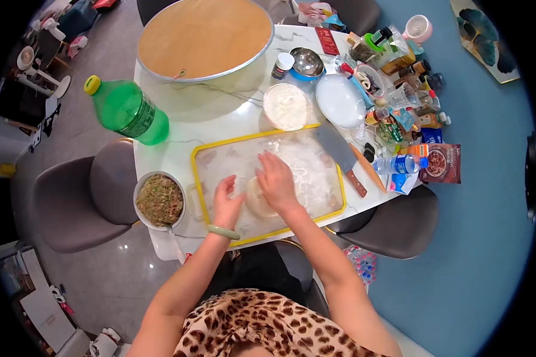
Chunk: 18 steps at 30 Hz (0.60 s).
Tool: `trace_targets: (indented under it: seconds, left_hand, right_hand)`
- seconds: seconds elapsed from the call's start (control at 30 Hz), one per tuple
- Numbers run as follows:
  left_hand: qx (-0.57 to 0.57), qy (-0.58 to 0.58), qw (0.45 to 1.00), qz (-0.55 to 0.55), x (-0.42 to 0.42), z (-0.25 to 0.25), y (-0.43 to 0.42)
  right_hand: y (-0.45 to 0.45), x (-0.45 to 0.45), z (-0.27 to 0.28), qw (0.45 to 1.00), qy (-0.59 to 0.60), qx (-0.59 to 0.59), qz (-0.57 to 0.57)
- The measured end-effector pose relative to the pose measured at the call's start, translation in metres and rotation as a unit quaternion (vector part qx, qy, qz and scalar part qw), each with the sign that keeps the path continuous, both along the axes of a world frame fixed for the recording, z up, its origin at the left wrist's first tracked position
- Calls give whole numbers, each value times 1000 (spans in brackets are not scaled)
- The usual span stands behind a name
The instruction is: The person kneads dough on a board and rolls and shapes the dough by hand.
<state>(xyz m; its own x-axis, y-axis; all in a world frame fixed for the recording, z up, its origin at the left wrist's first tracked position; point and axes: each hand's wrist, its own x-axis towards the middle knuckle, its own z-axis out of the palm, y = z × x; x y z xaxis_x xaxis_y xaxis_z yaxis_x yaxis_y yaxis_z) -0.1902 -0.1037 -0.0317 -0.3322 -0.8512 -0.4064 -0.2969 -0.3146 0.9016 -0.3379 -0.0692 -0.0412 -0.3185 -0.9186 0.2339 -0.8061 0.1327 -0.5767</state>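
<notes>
A pale, round piece of dough [258,201] lies on a floured, yellow-rimmed cutting board [220,160]. My right hand [276,183] rests on the dough's right side, fingers stretched out and covering part of it. Just left of the dough is my left hand [228,201], a green bangle on its wrist; its fingers are apart with nothing visible in them. Across the board's right edge lies a cleaver [335,147] with a wooden handle, and beside it a wooden rolling pin [368,169]. Behind the board stands a bowl of flour [287,106].
A bowl of minced filling [159,200] stands left of the board, near a big green bottle [131,112]. A large round tray [205,35] takes up the back left. Along the right crowd a white plate [340,101], a water bottle [396,164] and several jars.
</notes>
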Motion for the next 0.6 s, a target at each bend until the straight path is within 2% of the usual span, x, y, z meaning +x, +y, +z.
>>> trace_targets:
  seconds: [0.03, 0.1, 0.2, 0.4, 0.6]
  left_hand:
    - [41, 47, 996, 70, 5, 2, -1]
    - [43, 71, 992, 99, 11, 2, -1]
    - [53, 105, 985, 127, 21, 7, 2]
    - [98, 144, 975, 137, 30, 11, 11]
    - [85, 176, 974, 116, 43, 7, 26]
  right_hand:
    - [-8, 10, -1, 999, 40, 0, 12]
    - [-22, 23, -5, 993, 111, 1, 35]
    - [-22, 24, -8, 989, 139, -15, 51]
    - [-23, 26, -18, 997, 52, -36, 41]
    - [-27, 26, -21, 996, 78, -37, 24]
